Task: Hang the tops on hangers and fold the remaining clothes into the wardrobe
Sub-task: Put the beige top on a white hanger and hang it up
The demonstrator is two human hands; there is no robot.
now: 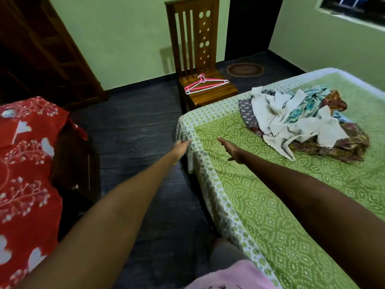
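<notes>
Lying in a loose heap on the far part of the bed, the clothes (302, 122) are a jumble of white, teal-printed, grey and dark maroon patterned pieces, unfolded and overlapping. Heap sits on the green bedsheet (270, 205), well apart from both hands.

Hangers (205, 84): pink and white, stacked flat on the seat of the wooden chair (193, 38), which stands against the green wall just beyond the bed's corner. Count unclear, at least 2.

Left hand (182, 146): arm stretched forward, fingers curled on the white-bordered edge of the bedsheet at the near corner of the bed, pinching the cloth where it drapes over the side.

Right hand (231, 148): arm stretched forward over the bed, fingers straight and together, palm down, holding nothing; whether it touches the sheet or hovers just above it, cannot tell.

Wardrobe (41, 49): dark brown wood, at far left against the wall, mostly in shadow.

Red floral cloth (25, 163) covers something at the left edge. Dark floor (135, 126) between it and the bed. Oval mat (244, 69) on the floor behind the chair.
</notes>
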